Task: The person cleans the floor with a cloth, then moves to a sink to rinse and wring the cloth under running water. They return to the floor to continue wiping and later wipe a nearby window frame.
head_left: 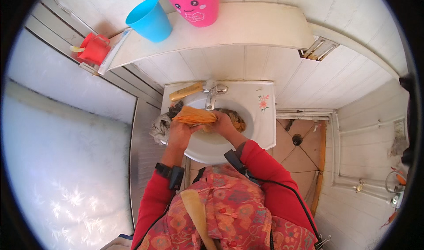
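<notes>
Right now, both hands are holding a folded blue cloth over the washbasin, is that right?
Not quite: the head view shows the folded cloth is orange, not blue; the left hand and right hand do hold it over the washbasin.

The cloth (194, 115) is orange — basin (267, 128) white (pink-flowered).

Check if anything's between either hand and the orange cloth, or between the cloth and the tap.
Nothing visible. The left hand and right hand both hold the orange cloth directly; the tap sits just beyond its far edge.
</notes>
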### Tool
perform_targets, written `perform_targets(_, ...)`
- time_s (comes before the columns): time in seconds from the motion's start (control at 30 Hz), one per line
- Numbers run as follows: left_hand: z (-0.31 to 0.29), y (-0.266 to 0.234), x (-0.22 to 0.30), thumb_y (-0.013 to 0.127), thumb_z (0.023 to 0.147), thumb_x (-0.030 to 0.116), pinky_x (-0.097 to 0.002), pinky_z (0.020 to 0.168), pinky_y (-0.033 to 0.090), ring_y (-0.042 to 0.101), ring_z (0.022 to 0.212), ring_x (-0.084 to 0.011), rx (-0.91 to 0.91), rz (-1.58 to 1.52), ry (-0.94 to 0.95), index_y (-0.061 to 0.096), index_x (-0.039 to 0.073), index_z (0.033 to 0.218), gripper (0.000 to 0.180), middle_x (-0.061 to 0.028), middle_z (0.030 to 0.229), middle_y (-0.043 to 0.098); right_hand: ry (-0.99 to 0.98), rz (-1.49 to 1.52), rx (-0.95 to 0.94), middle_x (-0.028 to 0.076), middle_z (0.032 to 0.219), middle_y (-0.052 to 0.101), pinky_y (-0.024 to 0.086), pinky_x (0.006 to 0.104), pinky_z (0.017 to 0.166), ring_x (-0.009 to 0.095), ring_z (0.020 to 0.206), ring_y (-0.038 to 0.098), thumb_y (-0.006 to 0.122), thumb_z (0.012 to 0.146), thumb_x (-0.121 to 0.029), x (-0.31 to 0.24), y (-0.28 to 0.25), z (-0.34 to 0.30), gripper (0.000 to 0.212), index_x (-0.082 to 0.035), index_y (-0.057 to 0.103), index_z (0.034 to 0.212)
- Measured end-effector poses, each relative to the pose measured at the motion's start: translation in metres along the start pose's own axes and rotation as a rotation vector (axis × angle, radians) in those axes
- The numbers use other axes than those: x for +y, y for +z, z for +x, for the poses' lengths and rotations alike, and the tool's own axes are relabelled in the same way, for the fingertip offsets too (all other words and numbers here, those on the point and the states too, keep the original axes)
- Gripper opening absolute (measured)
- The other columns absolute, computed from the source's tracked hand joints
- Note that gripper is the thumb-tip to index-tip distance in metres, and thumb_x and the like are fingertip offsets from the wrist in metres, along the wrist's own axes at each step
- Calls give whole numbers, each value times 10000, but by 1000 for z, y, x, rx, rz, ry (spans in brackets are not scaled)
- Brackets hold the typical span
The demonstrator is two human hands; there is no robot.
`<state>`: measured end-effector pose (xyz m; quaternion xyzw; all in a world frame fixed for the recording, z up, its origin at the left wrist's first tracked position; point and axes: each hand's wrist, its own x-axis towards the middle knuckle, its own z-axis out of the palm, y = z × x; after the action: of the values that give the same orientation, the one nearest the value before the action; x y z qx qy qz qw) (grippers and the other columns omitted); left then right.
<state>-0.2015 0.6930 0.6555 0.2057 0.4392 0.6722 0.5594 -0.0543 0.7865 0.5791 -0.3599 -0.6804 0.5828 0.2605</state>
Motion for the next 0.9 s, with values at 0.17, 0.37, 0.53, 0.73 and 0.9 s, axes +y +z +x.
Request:
perform_targets(0.17,-8,-52,-1,587,843,171,-368,842,506,507,1167,-229,120,487,-228,377,78,1357,563,-107,1345,444,188,270,90,89,899,646,481,290,787,177,864,618,644,694,-9,5,-17,2,329,-7,612,1021)
perform_targets(0.37,-6,-25,-12,673,748,60,-322,909,439,505,1122,-177,-156,842,-65,214,110,1459,848,-73,1340,435,-71,104,21,147,912,657,485,318,760,202,840,630,620,693,-80,-12,-2,-4,329,3,619,1011)
perform_targets(0.53,2,13,-9,705,692,-16,-277,845,467,538,1045,-140,-267,710,-43,186,89,1462,935,-44,1213,514,28,527,-13,131,897,653,486,318,760,201,825,626,607,721,-101,-19,9,-4,303,7,622,1004)
perform_targets(0.73,4,6,-18,702,709,71,-288,850,484,542,1085,-168,-166,669,-138,298,42,1409,809,-75,1227,528,241,1001,70,82,967,625,522,302,752,182,857,632,512,834,-37,-27,8,-15,262,-3,558,1091)
perform_targets(0.9,9,-27,-41,654,815,273,-365,956,424,507,1133,-190,-316,473,-147,380,37,1331,631,-75,1214,522,246,1190,109,72,1000,615,540,325,759,179,875,635,477,857,-20,-29,-9,-14,272,-14,529,1123)
